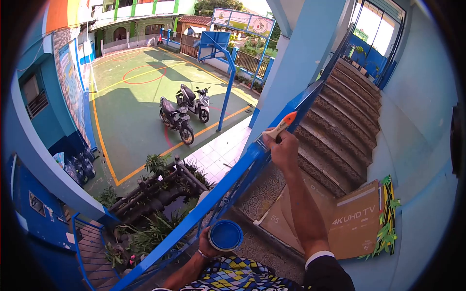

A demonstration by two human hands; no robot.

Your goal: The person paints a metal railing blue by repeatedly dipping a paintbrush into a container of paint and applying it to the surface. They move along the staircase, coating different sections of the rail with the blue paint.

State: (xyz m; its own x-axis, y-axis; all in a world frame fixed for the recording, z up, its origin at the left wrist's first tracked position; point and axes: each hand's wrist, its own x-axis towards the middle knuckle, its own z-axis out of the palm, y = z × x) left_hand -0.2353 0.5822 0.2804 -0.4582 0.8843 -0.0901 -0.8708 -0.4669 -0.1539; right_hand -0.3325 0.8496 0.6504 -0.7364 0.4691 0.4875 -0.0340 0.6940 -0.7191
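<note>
Brush [280,128] and blue railing [213,195] come together beside the steps [340,127], with the right hand [285,148] gripping the pale handle between thumb and fingers and its orange end pointing up and away. The bristles sit low by the fingertips and are hard to make out, so I cannot say for sure whether they press on the rail or hang just off it. The left hand [208,246] grasps a tin [220,249] of blue paint [226,234] from its side, near the body, with the open top facing up – below the brush and just beside the lower stretch of railing. To work well here, I would load only the bristle tips, wipe the excess on the tin's rim, and draw long, light strokes along the rail rather than across it, turning the wrist to catch the edges and underside. The tin is best held level and close under the brush – drips could otherwise land on the brown cardboard [354,240] propped by the steps, the patterned shirt [240,272] or the plants [153,235] below.
</note>
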